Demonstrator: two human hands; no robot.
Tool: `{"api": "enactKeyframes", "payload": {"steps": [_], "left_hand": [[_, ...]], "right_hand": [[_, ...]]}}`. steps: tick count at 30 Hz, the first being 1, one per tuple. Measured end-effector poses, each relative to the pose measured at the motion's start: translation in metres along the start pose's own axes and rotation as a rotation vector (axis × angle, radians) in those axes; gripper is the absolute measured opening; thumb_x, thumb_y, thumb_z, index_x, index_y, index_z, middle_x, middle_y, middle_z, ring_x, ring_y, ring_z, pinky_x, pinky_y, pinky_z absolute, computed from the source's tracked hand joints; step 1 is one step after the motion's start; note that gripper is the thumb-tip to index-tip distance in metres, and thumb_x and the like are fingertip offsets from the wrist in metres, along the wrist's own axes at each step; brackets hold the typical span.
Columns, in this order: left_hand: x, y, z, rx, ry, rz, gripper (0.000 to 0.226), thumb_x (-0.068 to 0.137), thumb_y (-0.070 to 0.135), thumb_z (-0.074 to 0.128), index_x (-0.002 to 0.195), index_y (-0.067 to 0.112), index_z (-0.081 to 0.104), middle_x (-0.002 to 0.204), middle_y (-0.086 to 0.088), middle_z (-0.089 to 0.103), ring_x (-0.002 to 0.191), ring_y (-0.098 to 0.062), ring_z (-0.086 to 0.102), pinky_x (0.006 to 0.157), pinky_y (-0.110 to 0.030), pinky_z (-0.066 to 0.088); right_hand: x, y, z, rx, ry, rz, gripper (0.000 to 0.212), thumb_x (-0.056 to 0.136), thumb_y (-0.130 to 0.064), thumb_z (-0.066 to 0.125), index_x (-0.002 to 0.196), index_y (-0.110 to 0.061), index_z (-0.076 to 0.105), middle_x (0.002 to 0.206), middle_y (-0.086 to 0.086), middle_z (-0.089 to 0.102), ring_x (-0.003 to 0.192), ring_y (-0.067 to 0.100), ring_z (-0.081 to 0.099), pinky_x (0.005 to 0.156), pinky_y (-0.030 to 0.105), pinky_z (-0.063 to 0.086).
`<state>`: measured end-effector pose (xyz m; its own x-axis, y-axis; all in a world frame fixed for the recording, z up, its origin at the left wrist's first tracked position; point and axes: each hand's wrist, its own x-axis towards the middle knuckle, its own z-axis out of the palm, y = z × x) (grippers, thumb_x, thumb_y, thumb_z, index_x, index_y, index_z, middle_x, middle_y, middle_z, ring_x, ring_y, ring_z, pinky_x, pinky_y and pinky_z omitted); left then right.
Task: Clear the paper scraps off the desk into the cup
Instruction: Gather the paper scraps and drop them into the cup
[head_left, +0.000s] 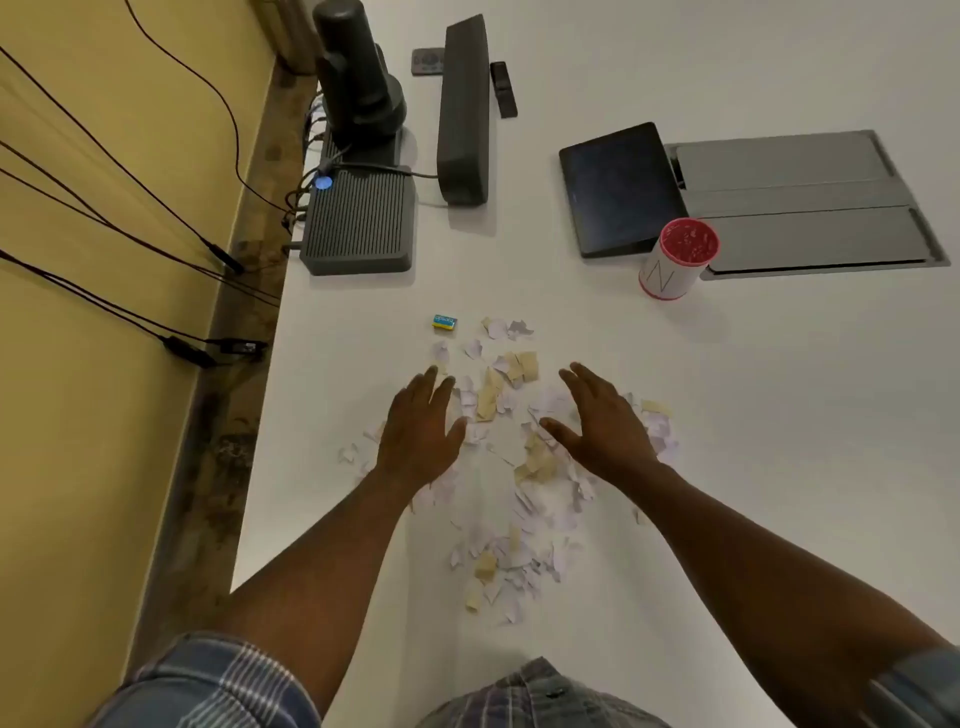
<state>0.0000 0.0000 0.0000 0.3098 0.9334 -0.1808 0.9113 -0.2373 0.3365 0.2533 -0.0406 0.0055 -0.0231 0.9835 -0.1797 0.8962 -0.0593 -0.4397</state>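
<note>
Torn paper scraps (511, 499), white and tan, lie scattered over the white desk (727, 415) in front of me. My left hand (421, 431) rests flat, fingers apart, on the left side of the pile. On the pile's right side my right hand (602, 421) hovers open, palm turned inward. Neither hand holds anything. The cup (675, 260), white with a red rim and red inside, stands upright to the far right of the scraps, with a few bits inside it.
A small blue and yellow eraser (444, 322) lies just beyond the scraps. Farther back stand a grey router box (358, 223), a dark speaker bar (464, 109), a camera unit (358, 78), a tablet (615, 189) and a desk cable hatch (810, 208). The desk's left edge drops to cables.
</note>
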Motion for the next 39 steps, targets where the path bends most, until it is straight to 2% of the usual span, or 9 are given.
{"api": "enactKeyframes", "payload": {"steps": [6,9,13,18,22,26,31,34,39], "left_hand": [[0.040,-0.023,0.005,0.118,-0.075,-0.134,0.086,0.082,0.068,0.048,0.150,0.021,0.020,0.160,-0.011,0.012,0.145,-0.033,0.016,0.115,-0.050,0.020],[0.048,-0.027,0.009,0.112,-0.120,-0.233,0.100,0.070,0.083,0.046,0.148,0.026,0.020,0.155,-0.011,0.022,0.138,-0.034,0.029,0.106,-0.050,0.034],[0.051,-0.022,0.018,0.111,-0.102,-0.196,0.104,0.063,0.085,0.050,0.144,0.026,0.027,0.141,-0.009,0.035,0.123,-0.030,0.040,0.091,-0.045,0.045],[0.050,-0.010,0.022,0.082,-0.110,-0.143,0.086,0.072,0.069,0.061,0.142,0.029,0.033,0.133,-0.008,0.039,0.118,-0.026,0.041,0.083,-0.041,0.050],[0.046,-0.007,0.025,0.001,-0.080,-0.115,0.061,0.083,0.047,0.064,0.137,0.025,0.046,0.128,-0.008,0.042,0.116,-0.024,0.042,0.083,-0.037,0.051],[0.042,-0.004,0.030,-0.137,-0.029,-0.126,0.039,0.091,0.033,0.060,0.126,0.016,0.057,0.117,-0.009,0.048,0.107,-0.023,0.048,0.082,-0.029,0.048],[0.032,0.003,0.037,-0.213,0.037,-0.126,0.027,0.094,0.024,0.056,0.115,0.009,0.065,0.109,-0.011,0.057,0.101,-0.024,0.055,0.078,-0.026,0.046],[0.030,0.003,0.035,-0.258,0.049,-0.071,0.020,0.093,0.018,0.058,0.104,0.006,0.070,0.098,-0.014,0.062,0.090,-0.026,0.059,0.074,-0.033,0.049],[0.029,-0.001,0.028,-0.324,0.050,-0.080,0.014,0.089,0.011,0.063,0.092,0.003,0.074,0.089,-0.018,0.070,0.081,-0.030,0.065,0.071,-0.037,0.054]], "right_hand": [[0.053,0.000,0.006,-0.012,-0.117,0.044,0.085,0.085,-0.065,0.053,0.151,-0.023,0.018,0.159,0.003,0.021,0.143,0.025,0.025,0.110,0.044,0.034],[0.076,-0.003,0.010,0.025,-0.153,0.100,0.089,0.083,-0.064,0.057,0.149,-0.018,0.021,0.155,0.008,0.027,0.138,0.029,0.032,0.105,0.045,0.039],[0.094,-0.016,0.019,0.028,-0.186,0.082,0.092,0.077,-0.064,0.065,0.147,-0.019,0.025,0.151,0.009,0.031,0.135,0.030,0.035,0.102,0.047,0.044],[0.096,-0.033,0.034,-0.105,-0.254,-0.056,0.091,0.077,-0.057,0.069,0.149,-0.027,0.022,0.154,0.007,0.026,0.137,0.030,0.030,0.102,0.045,0.044],[0.089,-0.042,0.043,-0.232,-0.277,-0.185,0.073,0.082,-0.052,0.065,0.144,-0.029,0.033,0.151,0.009,0.029,0.132,0.031,0.034,0.097,0.042,0.046],[0.077,-0.043,0.046,-0.236,-0.222,-0.250,0.044,0.091,-0.036,0.059,0.132,-0.023,0.050,0.139,0.009,0.040,0.121,0.028,0.042,0.079,0.034,0.051],[0.063,-0.043,0.047,-0.223,-0.189,-0.271,0.025,0.095,-0.023,0.056,0.118,-0.014,0.057,0.116,0.010,0.052,0.104,0.025,0.050,0.064,0.029,0.043],[0.056,-0.044,0.046,-0.210,-0.170,-0.260,0.019,0.096,-0.018,0.052,0.113,-0.010,0.058,0.105,0.011,0.054,0.096,0.025,0.052,0.064,0.028,0.039],[0.049,-0.040,0.042,-0.184,-0.161,-0.238,0.019,0.097,-0.018,0.051,0.112,-0.011,0.060,0.102,0.009,0.057,0.094,0.024,0.054,0.070,0.029,0.045]]}}
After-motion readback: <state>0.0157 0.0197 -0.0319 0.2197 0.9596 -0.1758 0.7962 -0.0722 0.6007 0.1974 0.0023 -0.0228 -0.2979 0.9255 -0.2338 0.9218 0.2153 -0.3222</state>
